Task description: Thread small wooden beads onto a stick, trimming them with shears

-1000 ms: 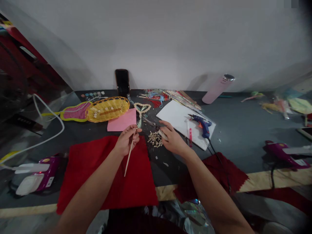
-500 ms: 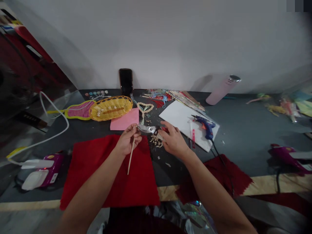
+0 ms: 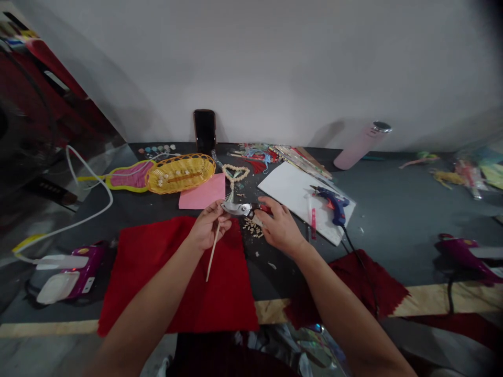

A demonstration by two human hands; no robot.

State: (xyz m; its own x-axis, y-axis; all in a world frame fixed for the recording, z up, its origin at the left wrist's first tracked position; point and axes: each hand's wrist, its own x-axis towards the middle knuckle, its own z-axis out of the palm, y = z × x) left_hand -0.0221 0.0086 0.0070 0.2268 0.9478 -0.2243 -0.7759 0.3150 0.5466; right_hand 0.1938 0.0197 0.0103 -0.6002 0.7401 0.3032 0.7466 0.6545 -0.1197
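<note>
Between the fingers of my left hand (image 3: 208,228) is a thin pale wooden stick (image 3: 212,256), its long end slanting down over the red cloth (image 3: 176,283). My right hand (image 3: 282,228) is closed around the red handles of a pair of pruning shears (image 3: 239,209). The metal blades reach left to the stick's upper end at my left fingertips; whether they bite into it is too small to tell. Under the shears lies a small heap of short cut wood pieces (image 3: 253,228). A beaded string (image 3: 236,174) with a pale tassel rests just beyond the blades.
A yellow woven basket (image 3: 183,174) and pink paper (image 3: 202,191) lie at the back left. On the right a blue glue gun (image 3: 334,203) rests on a white board (image 3: 291,191). A phone (image 3: 205,131) leans on the wall; a pink bottle (image 3: 359,146) stands behind.
The whole view has shifted very slightly. Both hands, the stick and the shears keep nearly the same positions.
</note>
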